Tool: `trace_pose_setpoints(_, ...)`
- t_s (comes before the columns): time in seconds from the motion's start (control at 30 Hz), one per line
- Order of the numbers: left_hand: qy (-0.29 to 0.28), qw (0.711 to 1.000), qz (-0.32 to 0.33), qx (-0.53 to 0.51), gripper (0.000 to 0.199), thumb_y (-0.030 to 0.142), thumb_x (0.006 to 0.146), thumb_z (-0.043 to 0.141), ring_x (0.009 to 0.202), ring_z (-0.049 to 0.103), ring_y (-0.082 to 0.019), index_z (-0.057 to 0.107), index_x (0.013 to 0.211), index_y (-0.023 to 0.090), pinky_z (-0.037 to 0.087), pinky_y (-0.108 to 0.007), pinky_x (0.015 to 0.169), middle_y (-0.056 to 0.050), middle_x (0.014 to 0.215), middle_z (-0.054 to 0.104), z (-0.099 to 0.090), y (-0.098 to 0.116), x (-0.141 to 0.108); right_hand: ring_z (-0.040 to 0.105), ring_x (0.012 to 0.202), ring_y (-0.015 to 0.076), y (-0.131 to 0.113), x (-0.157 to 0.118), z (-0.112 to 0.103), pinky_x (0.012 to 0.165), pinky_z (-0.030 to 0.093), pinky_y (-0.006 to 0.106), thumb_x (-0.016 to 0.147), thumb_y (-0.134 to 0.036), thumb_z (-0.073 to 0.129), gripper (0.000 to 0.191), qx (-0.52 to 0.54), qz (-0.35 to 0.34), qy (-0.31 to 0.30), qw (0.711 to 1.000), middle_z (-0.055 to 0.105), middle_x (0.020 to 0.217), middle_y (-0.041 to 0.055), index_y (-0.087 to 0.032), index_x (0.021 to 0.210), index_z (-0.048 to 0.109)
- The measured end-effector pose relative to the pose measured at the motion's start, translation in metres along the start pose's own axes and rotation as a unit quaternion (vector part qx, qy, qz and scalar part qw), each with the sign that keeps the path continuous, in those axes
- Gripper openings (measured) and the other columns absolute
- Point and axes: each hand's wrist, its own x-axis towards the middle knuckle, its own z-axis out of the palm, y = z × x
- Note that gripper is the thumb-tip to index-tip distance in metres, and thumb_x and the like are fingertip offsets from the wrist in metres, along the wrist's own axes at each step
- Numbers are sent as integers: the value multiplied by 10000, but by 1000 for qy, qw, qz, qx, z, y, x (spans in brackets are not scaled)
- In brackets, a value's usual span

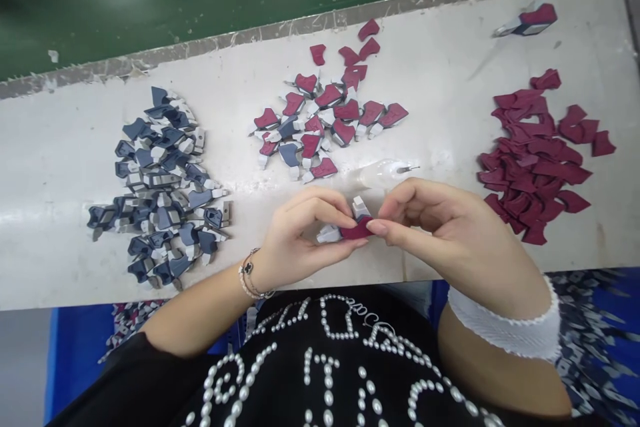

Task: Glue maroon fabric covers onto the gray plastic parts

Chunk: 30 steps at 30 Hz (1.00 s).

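Observation:
Near the front edge of the table, my left hand (305, 233) pinches a small part (356, 229) with a dark red face, a blue-grey body and white ends. The thumb and index finger of my right hand (430, 217) press on the right end of that same part. Its underside is hidden by the fingers. Just beyond my hands lies a pile of similar parts (310, 140), many with red faces. Loose red pieces (369, 29) are scattered behind that pile.
At the left is a heap of blue-grey and white parts (167, 180). Red pieces (537, 160) are heaped at the right, with one assembled part (537, 19) behind them. Blue bins (75, 353) with more parts stand below the white table's (440, 80) front edge.

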Motion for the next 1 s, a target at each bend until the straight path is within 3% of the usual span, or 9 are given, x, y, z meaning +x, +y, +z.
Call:
trace_pose_setpoints(0.13, -8, 999, -22, -29, 286, 164, 752, 840, 818, 687, -136, 618, 927, 209, 597, -282, 730, -18, 911, 674, 0, 2, -1, 676, 788, 178, 0, 0, 0, 680, 557, 286, 941, -425, 662, 207, 43, -12, -64, 997, 728, 884, 4, -270, 1070, 706)
trace_pose_setpoints(0.23, -17, 999, -15, -44, 297, 147, 746, 842, 814, 687, -128, 611, 927, 194, 596, -265, 724, -22, 910, 666, 0, 2, -1, 678, 893, 199, -1, 0, 0, 795, 567, 321, 974, -419, 612, 213, 49, -17, -98, 994, 737, 1005, 18, -271, 1058, 740)
trace_pose_setpoints(0.5, -15, 998, -22, -56, 283, 116, 730, 846, 802, 675, -122, 606, 870, 173, 595, -258, 721, -23, 895, 657, 0, -1, 0, 672, 879, 156, -5, 0, 4, 739, 519, 251, 1017, -319, 549, 175, -25, -74, -70, 994, 708, 919, -6, -228, 931, 672)
trace_pose_setpoints(0.73, -9, 999, 20, -37, 264, 144, 733, 853, 804, 691, -116, 618, 847, 179, 611, -243, 718, -14, 896, 658, 1, -3, 1, 653, 773, 112, -7, -5, 5, 659, 483, 228, 1022, -239, 528, 173, -100, -105, -43, 988, 702, 866, -30, -220, 881, 627)
trace_pose_setpoints(0.9, -16, 999, 6, -51, 268, 164, 733, 858, 783, 690, -115, 621, 857, 184, 612, -246, 710, -13, 890, 655, 0, -1, 1, 683, 844, 141, -7, -9, -1, 702, 512, 242, 1021, -258, 538, 132, -105, -123, -59, 985, 712, 894, -25, -250, 996, 667)
trace_pose_setpoints(1.0, -19, 999, 9, -50, 262, 162, 736, 855, 784, 689, -113, 621, 851, 177, 614, -248, 718, -20, 895, 655, -1, 1, 1, 670, 775, 122, -8, -8, 0, 660, 502, 234, 1014, -220, 529, 141, -108, -129, -58, 984, 712, 880, -28, -248, 982, 664)
